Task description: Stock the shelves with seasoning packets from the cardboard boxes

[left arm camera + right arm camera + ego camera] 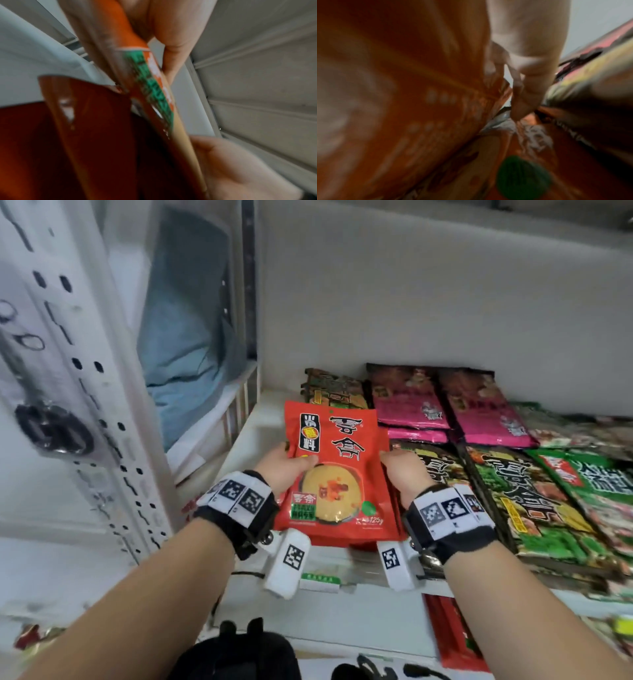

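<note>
A stack of red seasoning packets (339,467) with a yellow soup picture lies tilted over the front left of the white shelf (260,419). My left hand (287,463) grips its left edge, thumb on top. In the left wrist view the packet edge (154,83) runs between my thumb (171,60) and fingers (96,54). My right hand (400,470) holds the right edge. Blurred in the right wrist view, its fingers (522,94) reach under the top red packet (419,81), above more red packets (513,142). No cardboard box is in view.
Pink packets (411,405) and brown ones (335,392) lie at the shelf's back. Dark and green packets (534,501) fill the right. A perforated white upright (68,371) stands left, with a blue bundle (185,337) behind it. Red packets (452,635) sit on the shelf below.
</note>
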